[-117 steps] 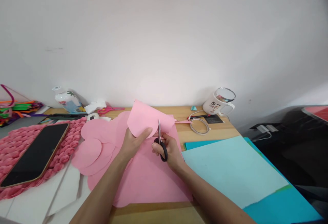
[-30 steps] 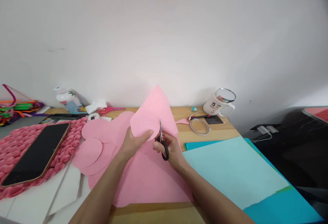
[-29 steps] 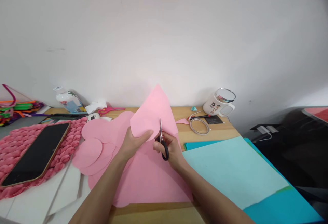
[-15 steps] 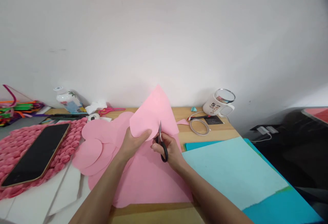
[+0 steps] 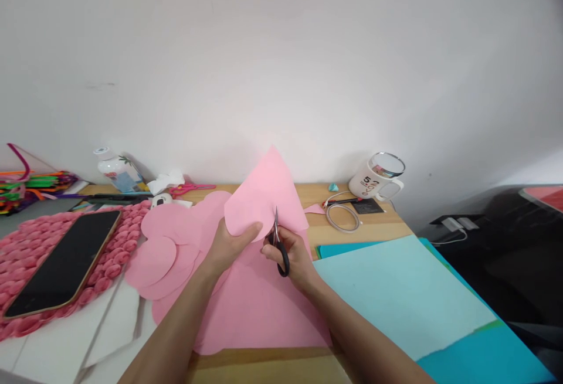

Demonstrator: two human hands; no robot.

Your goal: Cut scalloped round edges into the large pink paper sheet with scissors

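My left hand (image 5: 229, 246) pinches a pink paper piece (image 5: 264, 193) and holds it raised above the table, its pointed corner up. Black-handled scissors (image 5: 278, 243) sit in my right hand (image 5: 292, 258), blades pointing up into the lower edge of that piece. Both hands hover over a large pink sheet (image 5: 259, 308) lying flat on the wooden table (image 5: 347, 231). Several cut pink rounded shapes (image 5: 162, 249) lie overlapping just left of my left hand.
A phone (image 5: 61, 264) rests on a pink knitted mat (image 5: 26, 249) at left. Light blue and teal sheets (image 5: 404, 293) lie at right. A white mug (image 5: 376, 179), coiled cable (image 5: 341, 217), bottle (image 5: 116, 170), pink scissors (image 5: 189, 187) and coloured sticks (image 5: 30, 182) line the back.
Since 3.9 s ago the held pink piece has been turned so a pointed corner stands up, and a small scrap lies by the cable. Over the last second the hands barely moved.
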